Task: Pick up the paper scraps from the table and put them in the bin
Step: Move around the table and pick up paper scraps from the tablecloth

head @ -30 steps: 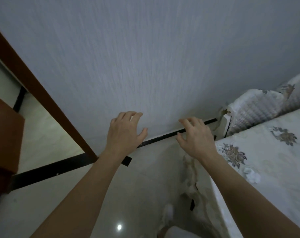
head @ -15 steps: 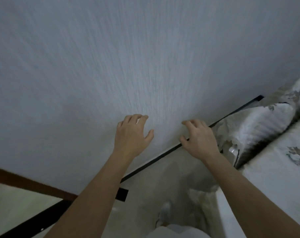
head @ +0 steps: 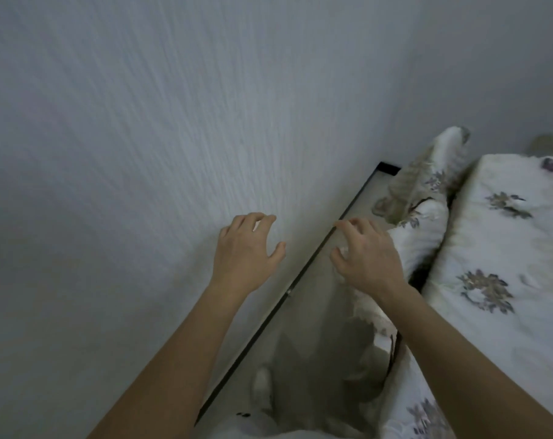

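Leftmost, textured grey wall (head: pixel 142 153), ridged plaster. Left hand (head: pixel 245 253) raised before it, grip released, fingers spread and curled, empty. Thin black skirting strip (head: pixel 300 280) runs diagonally along pale glossy floor (head: pixel 313 327). Right hand (head: pixel 368 256) likewise released, empty. Far right, bed (head: pixel 506 280) with quilted white floral cover. Paper scraps, bin: neither visible.

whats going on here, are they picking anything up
Not right now. A person stands in the gap between a pale wall and a bed with a flowered cover. The left hand and right hand are held out in front, fingers spread and empty. No paper scraps, table or bin show in this view.
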Demonstrator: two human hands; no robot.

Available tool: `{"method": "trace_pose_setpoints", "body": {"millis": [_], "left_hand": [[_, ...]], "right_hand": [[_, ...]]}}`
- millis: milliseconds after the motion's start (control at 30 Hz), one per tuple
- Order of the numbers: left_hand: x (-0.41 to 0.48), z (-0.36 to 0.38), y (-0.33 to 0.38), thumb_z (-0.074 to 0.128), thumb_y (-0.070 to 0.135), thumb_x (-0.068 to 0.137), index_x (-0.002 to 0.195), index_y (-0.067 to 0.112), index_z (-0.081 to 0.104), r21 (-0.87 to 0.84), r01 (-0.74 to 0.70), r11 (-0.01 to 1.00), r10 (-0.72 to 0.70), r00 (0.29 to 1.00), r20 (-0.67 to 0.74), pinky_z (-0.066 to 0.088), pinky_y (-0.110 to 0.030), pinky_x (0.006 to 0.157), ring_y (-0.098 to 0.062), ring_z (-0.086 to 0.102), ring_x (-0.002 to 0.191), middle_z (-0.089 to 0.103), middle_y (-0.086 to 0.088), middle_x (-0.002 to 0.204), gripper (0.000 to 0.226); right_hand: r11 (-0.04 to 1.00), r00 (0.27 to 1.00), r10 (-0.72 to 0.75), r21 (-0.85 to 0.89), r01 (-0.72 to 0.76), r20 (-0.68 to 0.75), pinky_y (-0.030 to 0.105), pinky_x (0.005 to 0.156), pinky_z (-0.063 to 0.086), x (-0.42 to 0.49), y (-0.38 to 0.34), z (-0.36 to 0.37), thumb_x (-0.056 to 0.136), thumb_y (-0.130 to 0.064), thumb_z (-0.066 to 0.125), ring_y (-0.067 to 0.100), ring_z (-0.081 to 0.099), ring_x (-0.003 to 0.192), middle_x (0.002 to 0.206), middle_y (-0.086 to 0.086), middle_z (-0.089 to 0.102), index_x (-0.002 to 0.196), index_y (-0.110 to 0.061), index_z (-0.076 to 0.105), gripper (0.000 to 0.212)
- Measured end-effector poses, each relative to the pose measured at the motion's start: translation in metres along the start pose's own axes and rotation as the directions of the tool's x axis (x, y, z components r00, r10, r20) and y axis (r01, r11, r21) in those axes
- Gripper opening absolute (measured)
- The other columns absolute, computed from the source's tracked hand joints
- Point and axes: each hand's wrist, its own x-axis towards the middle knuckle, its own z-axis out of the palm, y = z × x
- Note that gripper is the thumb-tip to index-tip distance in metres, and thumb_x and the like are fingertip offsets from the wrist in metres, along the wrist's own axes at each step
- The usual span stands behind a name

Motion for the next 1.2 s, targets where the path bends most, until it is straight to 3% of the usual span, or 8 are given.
{"method": "trace_pose_setpoints", "body": {"millis": [233,467,667,767,867,1000,1100,1200], "left_hand": [[0.118,0.062,0.062,0.055,0.046,0.088,0.128,0.018,0.057,-0.117,-0.292,0.949,0.302,0.95,0.077,0.044,-0.04,0.087,-0.025,0.053,0.113,0.06,-0.004,0.124,0.049],[0.213,0.115,0.15,0.054,0.045,0.087,0.121,0.017,0.06,-0.333,-0.58,0.743,0.643,0.757,0.116,0.048,-0.041,0.087,-0.026,0.056,0.108,0.063,-0.004,0.118,0.044],[0.233,0.147,0.23,0.059,0.037,0.09,0.127,0.014,0.059,-0.511,-0.742,0.434,0.88,0.471,0.064,0.047,-0.044,0.095,-0.026,0.055,0.116,0.062,-0.005,0.124,0.044],[0.219,0.157,0.267,0.057,0.039,0.091,0.131,0.014,0.057,-0.559,-0.776,0.292,0.949,0.307,0.069,0.048,-0.045,0.094,-0.026,0.055,0.115,0.062,-0.004,0.125,0.046],[0.195,0.164,0.295,0.06,0.035,0.091,0.131,0.014,0.057,-0.597,-0.78,0.189,0.98,0.191,0.061,0.049,-0.045,0.09,-0.028,0.055,0.112,0.063,-0.005,0.123,0.045],[0.165,0.175,0.318,0.063,0.031,0.089,0.127,0.014,0.06,-0.626,-0.766,0.147,0.989,0.116,0.09,0.05,-0.048,0.086,-0.032,0.057,0.107,0.063,-0.007,0.119,0.042],[0.147,0.189,0.326,0.063,0.03,0.09,0.125,0.015,0.061,-0.657,-0.729,0.192,0.981,0.117,0.156,0.05,-0.043,0.086,-0.031,0.057,0.108,0.062,-0.006,0.121,0.039],[0.133,0.212,0.327,0.058,0.035,0.093,0.131,0.02,0.055,-0.641,-0.723,0.255,0.949,0.061,0.309,0.049,-0.04,0.091,-0.025,0.054,0.119,0.056,-0.002,0.133,0.041]], "right_hand": [[0.957,0.956,0.27,-0.073,-0.279,-0.115,0.045,0.089,0.048,0.028,0.077,-0.012,0.085,-0.031,0.06,0.03,0.053,0.114,0.121,0.01,0.06,0.123,-0.014,0.06,0.041],[0.758,0.764,0.605,-0.13,-0.639,-0.226,0.043,0.085,0.047,0.022,0.133,-0.033,0.085,-0.03,0.058,0.03,0.054,0.109,0.119,0.007,0.06,0.122,-0.014,0.06,0.04],[0.471,0.479,0.812,-0.11,-0.875,-0.333,0.04,0.087,0.045,-0.029,0.146,-0.053,0.085,-0.031,0.061,0.027,0.052,0.113,0.121,0.004,0.058,0.124,-0.018,0.059,0.041],[0.312,0.326,0.864,-0.1,-0.945,-0.384,0.041,0.086,0.046,-0.072,0.139,-0.056,0.087,-0.031,0.061,0.028,0.053,0.112,0.121,0.005,0.058,0.126,-0.017,0.058,0.042],[0.149,0.161,0.897,-0.061,-0.987,-0.411,0.042,0.084,0.047,-0.119,0.125,-0.058,0.087,-0.031,0.06,0.027,0.053,0.112,0.122,0.006,0.058,0.128,-0.018,0.057,0.042],[-0.022,-0.009,0.905,-0.024,-0.999,-0.424,0.042,0.082,0.049,-0.181,0.105,-0.056,0.088,-0.03,0.06,0.029,0.054,0.111,0.121,0.007,0.059,0.128,-0.018,0.057,0.041],[-0.095,-0.101,0.909,0.035,-0.995,-0.405,0.042,0.079,0.051,-0.219,0.094,-0.048,0.09,-0.029,0.06,0.03,0.055,0.11,0.121,0.008,0.06,0.128,-0.017,0.056,0.041],[-0.177,-0.207,0.919,0.118,-0.977,-0.336,0.038,0.074,0.051,-0.251,0.088,-0.033,0.092,-0.032,0.056,0.026,0.055,0.105,0.121,0.005,0.057,0.133,-0.021,0.051,0.043]]}}
